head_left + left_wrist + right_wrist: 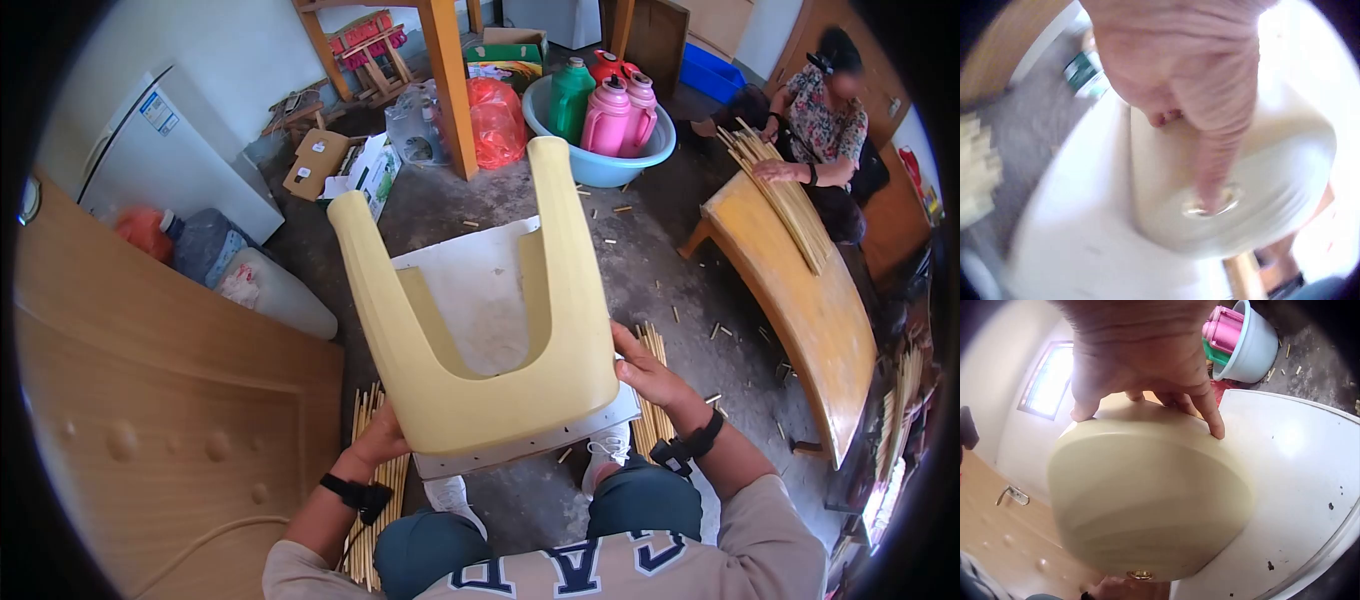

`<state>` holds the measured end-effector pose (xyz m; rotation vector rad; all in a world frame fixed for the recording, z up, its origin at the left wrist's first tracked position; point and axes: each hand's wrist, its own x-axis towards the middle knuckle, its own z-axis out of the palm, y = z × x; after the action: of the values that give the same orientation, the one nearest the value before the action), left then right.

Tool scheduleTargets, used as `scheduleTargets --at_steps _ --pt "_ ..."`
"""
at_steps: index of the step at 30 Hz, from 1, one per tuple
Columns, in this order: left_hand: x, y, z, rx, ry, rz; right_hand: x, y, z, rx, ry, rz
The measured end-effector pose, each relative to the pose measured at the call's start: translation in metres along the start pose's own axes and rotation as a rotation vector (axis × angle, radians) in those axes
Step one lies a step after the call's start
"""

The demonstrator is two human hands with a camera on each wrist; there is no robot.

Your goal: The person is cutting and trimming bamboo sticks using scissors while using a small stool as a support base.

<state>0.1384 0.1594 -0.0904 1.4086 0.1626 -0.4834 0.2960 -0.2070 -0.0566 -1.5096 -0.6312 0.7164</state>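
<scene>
A pale yellow plastic stool lies tipped on its side in front of me, two legs pointing away. Under it is a white board with small dark marks along its near edge. My left hand grips the stool's left near side; in the left wrist view one finger reaches a gold-coloured ring set in its surface. On the opposite side my right hand holds the stool, with fingers and thumb spread over its edge in the right wrist view.
Bundles of thin sticks lie beside both feet. Stick pieces litter the floor. A blue basin holds several thermos flasks. At right, a seated person handles sticks on a wooden bench. A wooden door stands at left.
</scene>
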Motion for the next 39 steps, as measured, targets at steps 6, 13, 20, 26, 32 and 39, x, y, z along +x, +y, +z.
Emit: scheduleTargets --at_steps 6,13,20,26,32,39 --pt "-0.018 -0.002 -0.006 0.307 0.162 0.204 -0.004 0.001 -0.002 0.03 -0.021 -0.022" --pt "-0.024 -0.018 -0.006 0.167 0.116 0.02 -0.012 0.009 -0.009 -0.047 -0.054 -0.042" --pt "-0.038 0.004 0.007 0.225 0.163 0.2 -0.033 0.017 -0.031 0.067 0.184 0.05" --pt "-0.066 0.022 0.028 0.241 0.28 0.277 -0.149 0.102 -0.108 0.043 0.638 0.278" --pt "-0.068 0.09 0.055 0.693 0.487 0.308 -0.246 0.23 -0.105 -0.45 0.502 1.019" --pt "-0.058 0.152 0.109 1.414 0.223 0.312 -0.272 0.252 -0.025 -0.546 0.552 1.143"
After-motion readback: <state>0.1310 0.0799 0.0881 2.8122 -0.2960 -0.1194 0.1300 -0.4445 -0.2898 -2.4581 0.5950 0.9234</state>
